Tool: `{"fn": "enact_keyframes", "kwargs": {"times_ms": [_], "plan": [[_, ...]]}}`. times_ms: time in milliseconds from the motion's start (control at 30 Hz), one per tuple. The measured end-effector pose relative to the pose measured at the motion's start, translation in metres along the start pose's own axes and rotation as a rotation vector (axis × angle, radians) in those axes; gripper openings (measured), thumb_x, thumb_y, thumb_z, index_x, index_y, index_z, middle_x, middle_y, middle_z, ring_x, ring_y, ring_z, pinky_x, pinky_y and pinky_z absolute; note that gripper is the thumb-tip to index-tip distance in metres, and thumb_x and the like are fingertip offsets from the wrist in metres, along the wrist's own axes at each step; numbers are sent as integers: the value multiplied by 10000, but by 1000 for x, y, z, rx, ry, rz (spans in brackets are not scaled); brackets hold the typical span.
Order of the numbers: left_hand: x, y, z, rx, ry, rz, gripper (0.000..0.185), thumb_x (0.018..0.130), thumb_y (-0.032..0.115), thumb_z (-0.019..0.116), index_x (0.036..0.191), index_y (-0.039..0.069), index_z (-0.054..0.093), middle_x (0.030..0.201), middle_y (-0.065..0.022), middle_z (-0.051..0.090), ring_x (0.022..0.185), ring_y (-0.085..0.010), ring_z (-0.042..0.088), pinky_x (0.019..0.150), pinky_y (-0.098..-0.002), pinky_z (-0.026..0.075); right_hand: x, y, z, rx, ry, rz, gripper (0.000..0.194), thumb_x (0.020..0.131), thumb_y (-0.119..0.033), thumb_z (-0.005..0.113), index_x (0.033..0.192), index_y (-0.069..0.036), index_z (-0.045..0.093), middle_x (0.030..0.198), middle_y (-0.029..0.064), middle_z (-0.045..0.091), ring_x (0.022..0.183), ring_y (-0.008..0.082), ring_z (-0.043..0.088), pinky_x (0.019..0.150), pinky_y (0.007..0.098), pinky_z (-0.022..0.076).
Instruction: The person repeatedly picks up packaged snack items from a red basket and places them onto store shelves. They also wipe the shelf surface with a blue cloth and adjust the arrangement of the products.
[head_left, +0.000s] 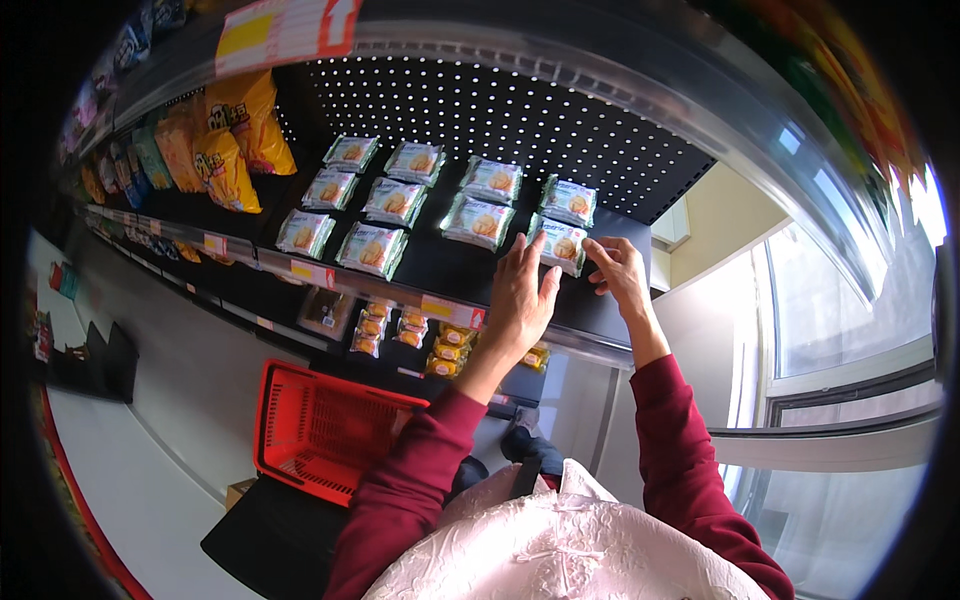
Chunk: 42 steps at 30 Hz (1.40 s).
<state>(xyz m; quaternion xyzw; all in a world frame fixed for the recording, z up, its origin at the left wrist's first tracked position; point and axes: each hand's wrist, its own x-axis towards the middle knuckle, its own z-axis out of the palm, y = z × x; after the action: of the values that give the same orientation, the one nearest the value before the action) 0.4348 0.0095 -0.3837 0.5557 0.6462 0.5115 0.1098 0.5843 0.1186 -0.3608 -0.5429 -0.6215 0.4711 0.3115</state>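
Note:
My left hand (523, 296) is at the left side of a white and green snack packet (561, 246), fingers apart, fingertips over its left edge. On the packet's other side, the curved fingers of my right hand (621, 271) are at its right edge; contact is hard to tell. Neither hand is closed around it. Directly behind lies a matching packet (568, 201). To the left, more of these packets lie flat in columns, among them a front stack (371, 249) and a two-packet column with a front packet (478, 219). All rest on a black shelf (427, 270).
Yellow snack bags (225, 169) stand further left on the shelf. Price tags (452, 311) line its front rail. Small packaged cakes (448, 351) occupy the shelf below. A red shopping basket (330, 435) is at lower left. Overhead runs an upper shelf edge (600, 71); a window (847, 300) is at right.

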Motion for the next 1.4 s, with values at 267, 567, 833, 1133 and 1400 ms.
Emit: {"fn": "enact_keyframes", "kwargs": {"times_ms": [267, 567, 833, 1133, 1400], "plan": [[3, -11, 12, 53, 57, 65, 510, 938, 55, 615, 1420, 13, 455, 1290, -216, 591, 1176, -382, 560, 1028, -441, 445, 8, -5, -2, 55, -251, 67, 440, 840, -338, 803, 1017, 45, 681, 764, 49, 650, 592, 83, 577, 496, 219, 473], [-14, -9, -3, -75, 15, 58, 759, 883, -8, 610, 1554, 59, 262, 1417, -233, 487, 1305, -389, 477, 1115, -449, 389, -41, 7, 3, 138, -279, -254, 421, 885, -82, 764, 1247, -38, 555, 980, 29, 654, 690, 41, 548, 586, 217, 490], [-14, -11, -9, 30, -58, 174, 818, 850, -23, 586, 1565, 19, 190, 1258, -251, 517, 1148, -414, 525, 1035, -475, 430, -59, 22, 10, -52, -182, -335, 396, 942, -34, 652, 1318, -7, 532, 1096, 114, 647, 850, 161, 637, 741, 280, 535], [-19, -3, -17, 115, -82, 172, 761, 892, 62, 602, 1544, -36, 221, 1209, -219, 515, 1085, -355, 536, 971, -436, 443, -64, 31, 16, -230, -55, -607, 395, 977, -52, 613, 1356, -8, 509, 1106, 130, 630, 881, 194, 587, 804, 314, 513], [-51, 16, -94, -340, -23, 44, 688, 902, 146, 737, 1488, 13, 402, 1147, -129, 534, 1065, -215, 567, 916, -339, 496, -110, -31, 12, 74, -345, -399, 249, 975, -41, 624, 1219, 8, 613, 1021, 31, 647, 839, 93, 538, 810, 265, 483]]}}
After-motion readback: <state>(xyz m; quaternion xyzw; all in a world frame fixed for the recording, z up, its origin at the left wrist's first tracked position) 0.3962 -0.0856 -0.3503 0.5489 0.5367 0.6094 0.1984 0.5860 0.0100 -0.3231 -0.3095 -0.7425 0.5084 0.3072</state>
